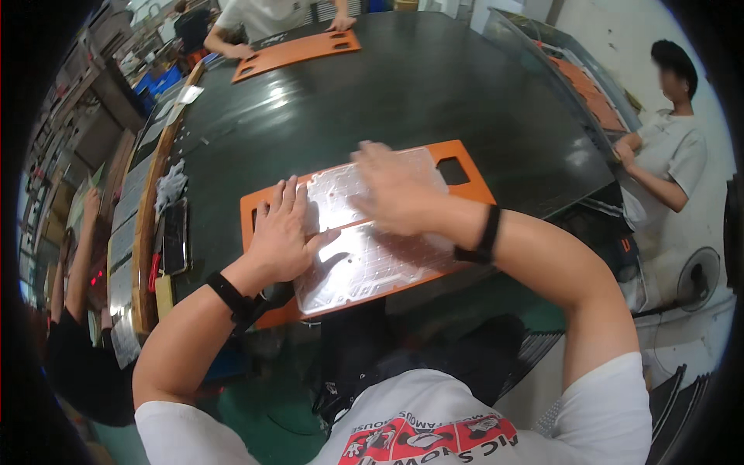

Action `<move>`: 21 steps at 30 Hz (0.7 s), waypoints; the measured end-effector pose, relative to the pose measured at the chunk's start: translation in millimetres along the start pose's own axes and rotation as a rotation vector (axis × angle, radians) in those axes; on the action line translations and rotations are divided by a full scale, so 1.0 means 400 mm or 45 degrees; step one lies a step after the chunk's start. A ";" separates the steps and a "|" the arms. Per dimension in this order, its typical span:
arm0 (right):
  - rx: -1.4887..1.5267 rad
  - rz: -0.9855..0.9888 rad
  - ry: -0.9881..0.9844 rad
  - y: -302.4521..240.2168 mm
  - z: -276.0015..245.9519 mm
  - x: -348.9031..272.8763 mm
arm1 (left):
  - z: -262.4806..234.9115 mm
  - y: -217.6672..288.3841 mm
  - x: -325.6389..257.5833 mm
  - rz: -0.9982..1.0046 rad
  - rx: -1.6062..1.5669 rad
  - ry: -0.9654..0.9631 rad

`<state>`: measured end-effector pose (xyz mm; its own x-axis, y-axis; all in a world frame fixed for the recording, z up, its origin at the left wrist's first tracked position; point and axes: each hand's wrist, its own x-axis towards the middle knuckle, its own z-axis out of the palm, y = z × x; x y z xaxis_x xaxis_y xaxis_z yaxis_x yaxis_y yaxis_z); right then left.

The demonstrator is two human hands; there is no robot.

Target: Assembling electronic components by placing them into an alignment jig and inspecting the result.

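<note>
An orange rectangular board [474, 172] with cut-out hand holes lies on the dark table in front of me. Two shiny silvery sheets with fine markings cover its middle: an upper sheet [329, 195] and a lower sheet [380, 273], with a seam between them. My left hand [280, 236] rests flat at the sheets' left edge, fingers stretched out and slightly apart, near the seam. Over the upper sheet is my right hand [397, 190], somewhat blurred, its fingers extended and palm down. Whether it touches the sheet I cannot tell. Neither hand grips anything.
Across the dark table [310, 128], a person handles another orange board [298, 54]. Along the left edge runs a wooden strip [145, 256], beside a phone-like dark slab [177, 236] and a crumpled grey cloth [170, 186]. Another person stands at right, near a fan [698, 277].
</note>
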<state>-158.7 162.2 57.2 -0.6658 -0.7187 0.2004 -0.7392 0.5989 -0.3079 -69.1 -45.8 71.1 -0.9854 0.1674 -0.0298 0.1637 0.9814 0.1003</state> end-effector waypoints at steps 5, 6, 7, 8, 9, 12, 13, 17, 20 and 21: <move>-0.104 -0.100 -0.245 -0.003 0.094 0.036 | 0.061 -0.007 0.020 -0.059 0.020 -0.108; -0.086 -0.105 -0.252 0.022 0.085 0.026 | 0.061 -0.008 0.013 -0.078 -0.004 -0.102; -0.074 -0.115 -0.256 0.058 0.074 0.014 | 0.060 -0.004 0.013 -0.072 -0.010 -0.108; -0.101 -0.029 -0.202 0.092 0.061 -0.009 | 0.058 0.001 0.013 -0.071 0.003 -0.120; -0.158 0.069 -0.206 0.120 0.042 -0.016 | 0.054 -0.005 0.015 -0.086 0.027 -0.131; -0.233 0.238 -0.199 0.176 0.003 -0.055 | 0.038 0.033 0.040 -0.148 0.118 -0.208; -0.222 0.278 -0.195 0.178 0.005 -0.058 | 0.031 0.052 0.050 -0.178 0.193 -0.260; -0.251 0.268 -0.171 0.170 0.019 -0.057 | 0.080 0.144 0.153 0.191 -0.149 -0.135; -0.291 0.220 -0.177 0.171 0.022 -0.058 | 0.109 0.198 0.232 0.333 -0.127 0.029; -0.264 0.219 -0.161 0.173 0.020 -0.066 | 0.106 0.203 0.242 0.346 -0.134 0.018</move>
<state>-191.7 219.8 23.1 -0.7749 -0.6308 0.0405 -0.6302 0.7658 -0.1281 -149.2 54.1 34.3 -0.9066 0.4211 0.0262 0.4171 0.8854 0.2050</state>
